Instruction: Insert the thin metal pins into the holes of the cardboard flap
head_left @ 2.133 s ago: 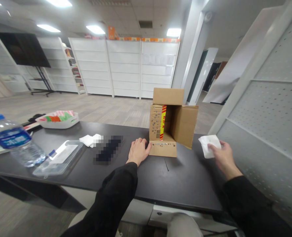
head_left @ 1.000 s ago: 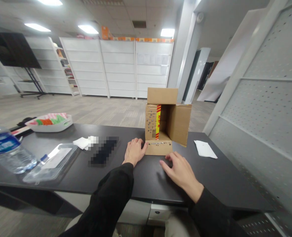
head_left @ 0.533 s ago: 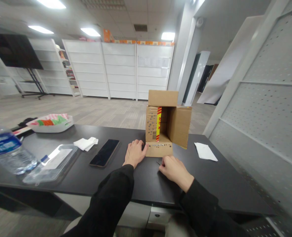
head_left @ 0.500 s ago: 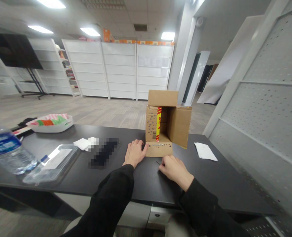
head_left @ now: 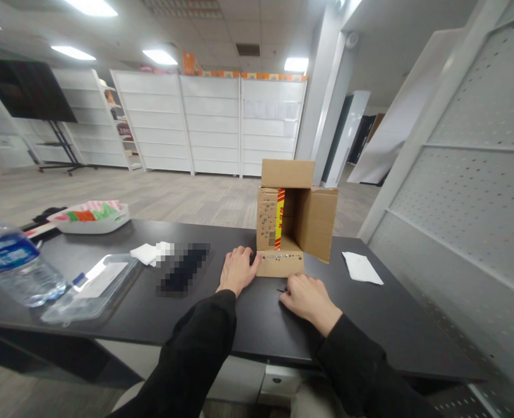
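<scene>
A cardboard box [head_left: 268, 223] stands on the dark table with its opening towards me. Its lower flap [head_left: 279, 267] has a row of small holes and shiny metal studs. My left hand [head_left: 238, 268] lies on the table beside that flap, thumb apart from the fingers and touching the flap's left edge. Just below the flap's right corner, my right hand [head_left: 307, 299] is closed around a thin dark rod [head_left: 281, 290]. Only its tip shows; the kind of tool is hidden. More studs dot the box's left flap, next to a yellow and red tape strip.
A folded white tissue [head_left: 362, 268] lies to the right. Leftward are a blurred-out dark object [head_left: 183, 270], crumpled tissue [head_left: 143, 254], a clear plastic case [head_left: 96, 290], a water bottle [head_left: 17, 261] and a white tray [head_left: 87, 225]. A perforated panel [head_left: 470, 191] borders the right side.
The thin rod's tip has turned slightly in my right hand. My left hand and the box have not moved.
</scene>
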`<state>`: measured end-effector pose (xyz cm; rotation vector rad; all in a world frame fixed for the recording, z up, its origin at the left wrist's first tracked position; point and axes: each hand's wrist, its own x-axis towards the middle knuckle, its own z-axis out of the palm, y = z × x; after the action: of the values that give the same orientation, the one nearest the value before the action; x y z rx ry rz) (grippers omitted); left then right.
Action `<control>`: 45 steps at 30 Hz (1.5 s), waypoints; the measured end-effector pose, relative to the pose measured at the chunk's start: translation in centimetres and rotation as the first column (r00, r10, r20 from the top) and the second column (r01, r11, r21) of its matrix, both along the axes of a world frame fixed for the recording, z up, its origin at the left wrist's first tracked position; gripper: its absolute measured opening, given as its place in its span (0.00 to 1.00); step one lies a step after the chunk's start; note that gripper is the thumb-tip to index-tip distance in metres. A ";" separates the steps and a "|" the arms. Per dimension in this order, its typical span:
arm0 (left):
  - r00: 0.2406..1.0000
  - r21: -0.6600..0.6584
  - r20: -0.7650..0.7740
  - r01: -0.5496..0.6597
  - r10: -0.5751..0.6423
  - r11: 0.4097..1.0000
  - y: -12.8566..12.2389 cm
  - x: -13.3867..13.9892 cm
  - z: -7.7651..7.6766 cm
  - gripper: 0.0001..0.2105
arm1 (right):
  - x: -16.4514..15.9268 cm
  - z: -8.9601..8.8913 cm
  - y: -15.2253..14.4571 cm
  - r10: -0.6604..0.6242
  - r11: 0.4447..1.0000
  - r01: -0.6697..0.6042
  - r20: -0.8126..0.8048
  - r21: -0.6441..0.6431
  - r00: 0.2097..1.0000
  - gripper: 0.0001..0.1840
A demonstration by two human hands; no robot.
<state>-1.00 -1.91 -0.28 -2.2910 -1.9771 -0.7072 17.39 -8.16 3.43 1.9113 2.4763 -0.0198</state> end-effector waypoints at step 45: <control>1.000 0.007 -0.014 -0.017 0.017 1.000 0.4 0.0 -0.4 0.21 | 2.7 -6.3 5.2 0.258 0.766 0.344 -0.751 0.542 0.608 0.11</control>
<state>-1.03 -1.53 -0.66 -2.2665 -1.9831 -0.6938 20.05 -3.00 -2.88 2.7263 3.3421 -0.0304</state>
